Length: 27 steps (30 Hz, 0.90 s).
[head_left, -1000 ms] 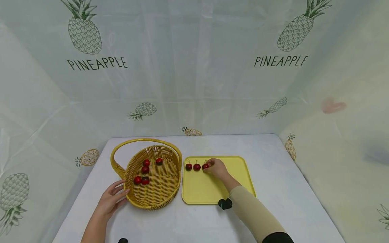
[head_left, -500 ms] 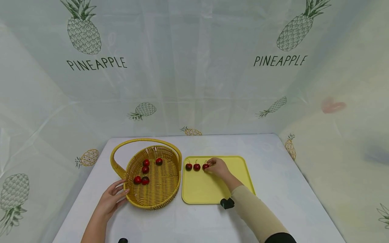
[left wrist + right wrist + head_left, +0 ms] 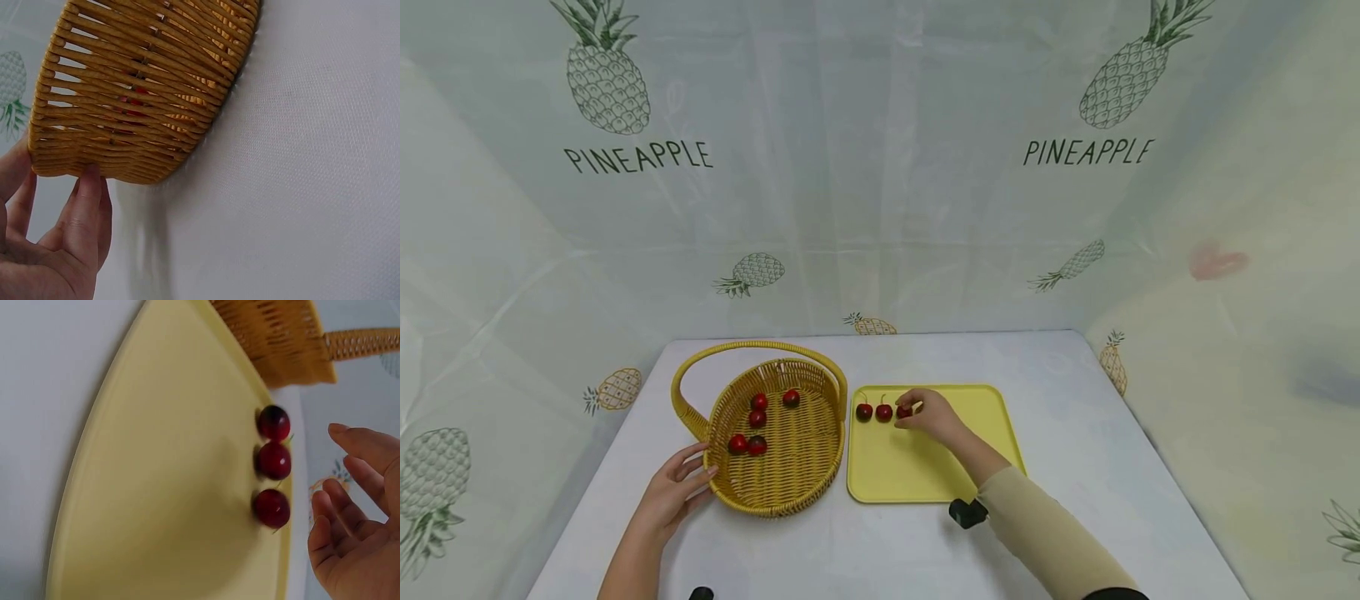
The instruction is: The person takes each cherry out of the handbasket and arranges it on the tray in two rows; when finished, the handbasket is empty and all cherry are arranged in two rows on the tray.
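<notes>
A round yellow wicker basket with a tall arched handle stands at the left, with several dark red cherries inside. My left hand holds its near left side at the rim; in the left wrist view, fingers touch the woven wall. On the yellow tray, three stemmed cherries lie in a row along the far left edge. My right hand is beside the third cherry. In the right wrist view that cherry sits apart from the spread, slightly bent fingers, which hold nothing.
The white table carries basket and tray side by side, the basket close to the tray's left edge. Pineapple-printed cloth hangs behind and at both sides. A black device sits at the right wrist.
My right hand has let go of the third cherry, its thumb and fingers spreading apart. The forearm has shifted slightly right and nearer. My left hand and the basket have stayed put.
</notes>
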Available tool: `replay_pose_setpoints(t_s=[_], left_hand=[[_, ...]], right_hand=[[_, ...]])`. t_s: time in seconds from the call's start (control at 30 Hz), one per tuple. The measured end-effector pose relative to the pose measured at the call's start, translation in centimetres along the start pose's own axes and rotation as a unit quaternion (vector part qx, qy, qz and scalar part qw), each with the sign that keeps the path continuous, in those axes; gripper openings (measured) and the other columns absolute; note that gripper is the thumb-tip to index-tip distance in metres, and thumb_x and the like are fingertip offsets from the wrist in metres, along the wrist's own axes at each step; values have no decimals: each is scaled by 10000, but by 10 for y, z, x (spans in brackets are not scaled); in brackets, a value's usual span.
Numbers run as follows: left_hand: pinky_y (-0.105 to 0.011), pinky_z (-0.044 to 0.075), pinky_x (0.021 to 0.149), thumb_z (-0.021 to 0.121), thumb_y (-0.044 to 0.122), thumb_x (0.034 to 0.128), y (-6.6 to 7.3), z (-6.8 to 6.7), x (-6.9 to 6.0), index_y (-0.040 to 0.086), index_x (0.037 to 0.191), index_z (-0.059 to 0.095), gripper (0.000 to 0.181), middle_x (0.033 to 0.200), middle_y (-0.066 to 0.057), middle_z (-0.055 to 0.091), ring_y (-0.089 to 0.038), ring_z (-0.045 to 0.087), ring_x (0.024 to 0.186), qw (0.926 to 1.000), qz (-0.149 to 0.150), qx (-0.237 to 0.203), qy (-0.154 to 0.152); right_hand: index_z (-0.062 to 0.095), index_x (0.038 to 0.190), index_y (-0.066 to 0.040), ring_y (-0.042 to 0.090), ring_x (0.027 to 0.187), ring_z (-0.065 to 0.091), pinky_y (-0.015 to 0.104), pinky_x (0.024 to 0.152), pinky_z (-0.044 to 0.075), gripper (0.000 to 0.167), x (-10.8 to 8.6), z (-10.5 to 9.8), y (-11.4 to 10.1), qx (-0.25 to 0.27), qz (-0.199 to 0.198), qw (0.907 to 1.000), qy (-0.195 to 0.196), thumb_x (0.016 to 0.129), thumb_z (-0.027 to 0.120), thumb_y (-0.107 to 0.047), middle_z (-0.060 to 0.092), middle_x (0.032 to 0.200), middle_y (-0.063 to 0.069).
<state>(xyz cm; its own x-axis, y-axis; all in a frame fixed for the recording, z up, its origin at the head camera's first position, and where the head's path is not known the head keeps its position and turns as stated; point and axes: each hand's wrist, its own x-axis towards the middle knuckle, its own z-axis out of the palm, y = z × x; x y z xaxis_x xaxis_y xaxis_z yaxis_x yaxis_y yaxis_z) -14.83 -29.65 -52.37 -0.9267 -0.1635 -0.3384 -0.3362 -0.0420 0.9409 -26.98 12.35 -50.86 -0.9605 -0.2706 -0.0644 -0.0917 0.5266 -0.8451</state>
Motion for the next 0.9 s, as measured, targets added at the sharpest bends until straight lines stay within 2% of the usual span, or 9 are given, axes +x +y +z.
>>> replay_pose_setpoints(t_s=[0.2,0.27,0.4,0.5,0.6,0.77,0.9], left_hand=[[-324,549,846,693,79,909,0,0,-1,76,1420,420,579,1324,-132,454,-90,624,988,10000,6,55,1],[-323,550,842,693,79,909,0,-1,-1,80,1416,428,572,1308,-117,465,-88,624,984,10000,26,45,-15],[-319,554,830,703,86,904,-1,-1,0,89,1408,450,564,1288,-103,479,-82,623,971,10000,57,33,-38],[-319,554,830,717,98,895,-2,-1,0,100,1402,463,567,1296,-113,477,-80,623,965,10000,53,28,-21],[-322,553,834,723,106,891,-2,-2,0,105,1400,465,571,1296,-113,478,-76,621,959,10000,38,5,-5],[-327,550,841,725,112,891,-2,-2,1,90,1410,447,590,1296,-111,483,-68,619,949,10000,21,33,27],[-338,551,845,714,113,900,-3,-1,1,74,1425,430,598,1356,-177,448,-76,614,958,9999,39,95,23]], right_hand=[[688,1073,11,219,793,519,299,639,464,344,-11,6,-25,-60,-462,9982,-380,764,822,-55,636,1028,193],[695,1062,-13,207,786,505,297,637,452,318,-13,9,-33,-86,-623,9967,-519,774,818,-64,637,1028,185],[702,1049,-67,175,776,532,281,634,477,290,-17,16,-48,-20,-784,9940,-759,785,818,-95,628,971,90],[699,1067,-52,187,776,567,276,640,498,301,-19,23,-59,71,-928,9913,-934,790,812,-90,623,977,54],[692,1093,-18,222,794,588,273,653,505,318,-20,32,-70,128,-1097,9874,-1130,799,801,-73,636,1023,96],[703,1081,-62,197,791,593,245,631,500,311,-20,47,-85,122,-1127,9844,-1345,789,810,-82,640,998,37],[706,1064,-111,134,771,569,233,619,485,308,-19,59,-94,40,-1100,9839,-1406,779,822,-103,640,978,-11]])
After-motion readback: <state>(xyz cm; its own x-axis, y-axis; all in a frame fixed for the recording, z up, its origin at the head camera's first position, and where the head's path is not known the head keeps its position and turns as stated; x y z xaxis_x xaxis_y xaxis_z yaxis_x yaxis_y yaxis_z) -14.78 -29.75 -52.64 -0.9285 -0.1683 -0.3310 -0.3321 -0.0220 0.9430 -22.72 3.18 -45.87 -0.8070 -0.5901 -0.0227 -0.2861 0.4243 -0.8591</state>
